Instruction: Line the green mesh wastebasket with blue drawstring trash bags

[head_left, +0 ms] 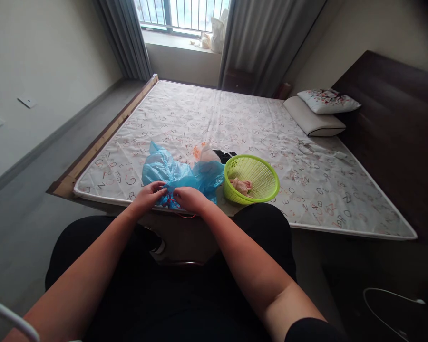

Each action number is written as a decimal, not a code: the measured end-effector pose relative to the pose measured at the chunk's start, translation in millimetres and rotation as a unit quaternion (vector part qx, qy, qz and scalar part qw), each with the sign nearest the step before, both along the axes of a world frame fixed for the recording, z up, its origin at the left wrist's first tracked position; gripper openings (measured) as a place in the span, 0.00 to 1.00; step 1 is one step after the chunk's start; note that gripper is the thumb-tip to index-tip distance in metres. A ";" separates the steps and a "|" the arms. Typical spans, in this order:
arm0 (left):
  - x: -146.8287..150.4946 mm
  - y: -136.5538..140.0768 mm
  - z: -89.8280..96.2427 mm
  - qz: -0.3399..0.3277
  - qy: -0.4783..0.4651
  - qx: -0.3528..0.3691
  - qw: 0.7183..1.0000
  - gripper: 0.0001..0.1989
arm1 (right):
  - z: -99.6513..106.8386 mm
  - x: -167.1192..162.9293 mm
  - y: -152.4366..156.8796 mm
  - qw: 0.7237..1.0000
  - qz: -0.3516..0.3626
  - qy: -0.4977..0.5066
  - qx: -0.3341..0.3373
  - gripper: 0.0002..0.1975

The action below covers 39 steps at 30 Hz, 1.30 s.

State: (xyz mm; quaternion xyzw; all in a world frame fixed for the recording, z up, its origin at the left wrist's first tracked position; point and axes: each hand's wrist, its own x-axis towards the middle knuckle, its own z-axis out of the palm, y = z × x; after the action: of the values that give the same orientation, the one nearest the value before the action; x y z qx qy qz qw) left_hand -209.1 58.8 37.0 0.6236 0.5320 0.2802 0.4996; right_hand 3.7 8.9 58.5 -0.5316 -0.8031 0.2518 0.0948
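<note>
Pinching translucent blue plastic bag (169, 170), left of round lime-green plastic basket (264, 178): left hand (150, 192), right hand (189, 197); grip narrow. Advisable: even tension, thin red string (170, 201) untangled.

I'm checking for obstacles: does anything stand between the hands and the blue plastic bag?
Nothing visible does: the left hand and right hand are both at the blue plastic bag; the green basket stands to their right.

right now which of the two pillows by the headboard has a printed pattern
The upper pillow, lying partly on the other: its white cover has a reddish and dark print. The lower pillow is plain cream with dark edging.
</note>
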 end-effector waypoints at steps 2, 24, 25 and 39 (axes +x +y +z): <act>0.4 -0.4 0.3 0.004 0.000 0.000 1.000 0.35 | -0.2 0.0 -0.1 1.000 0.005 -0.004 -0.001 0.13; 3.8 -3.8 4.4 -0.025 0.017 -0.014 0.999 0.34 | -15.3 -3.9 0.0 0.999 0.035 -0.006 -0.006 0.14; 4.2 -4.1 4.7 -0.025 0.019 -0.011 0.999 0.34 | -16.8 -4.0 0.2 0.999 0.035 -0.001 -0.006 0.14; 4.5 -3.9 2.5 -0.025 0.031 -0.019 0.999 0.35 | -10.4 -4.1 -0.7 0.999 0.025 0.021 -0.012 0.12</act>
State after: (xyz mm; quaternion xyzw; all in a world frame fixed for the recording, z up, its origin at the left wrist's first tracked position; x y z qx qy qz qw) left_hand -204.5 54.8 39.5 0.6355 0.5365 0.2386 0.5013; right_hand -0.4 8.3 48.1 -0.5074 -0.8107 0.2746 0.0995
